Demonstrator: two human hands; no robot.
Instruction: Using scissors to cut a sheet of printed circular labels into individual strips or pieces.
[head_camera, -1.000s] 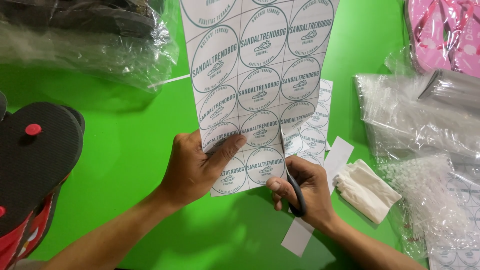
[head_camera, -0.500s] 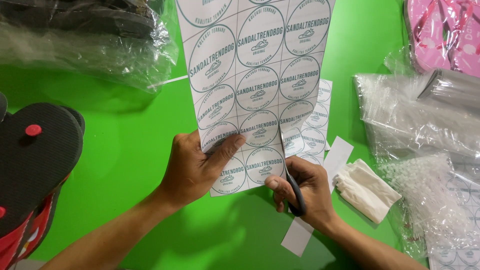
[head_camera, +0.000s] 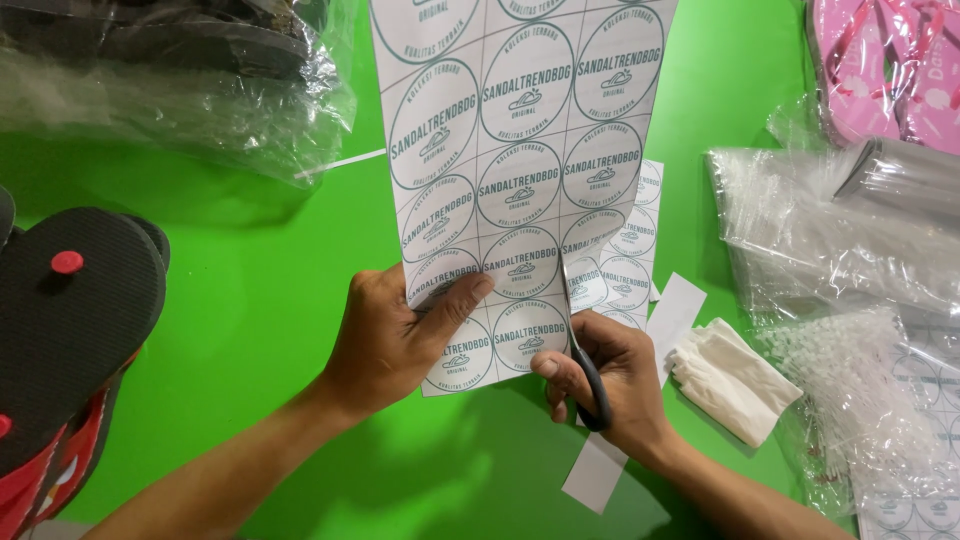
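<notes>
The sheet (head_camera: 515, 190) ran off the top edge. Its lower part hid most of the scissors (head_camera: 588, 375), whose blades could not be seen. Right of the sheet, pink sandals (head_camera: 885, 65) were cropped by the edge.

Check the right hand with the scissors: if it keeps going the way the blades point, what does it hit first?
The right hand points its scissors up the frame, away from the person. First in that line is the label sheet itself, held by the left hand; the blades already sit in its lower edge.
</notes>
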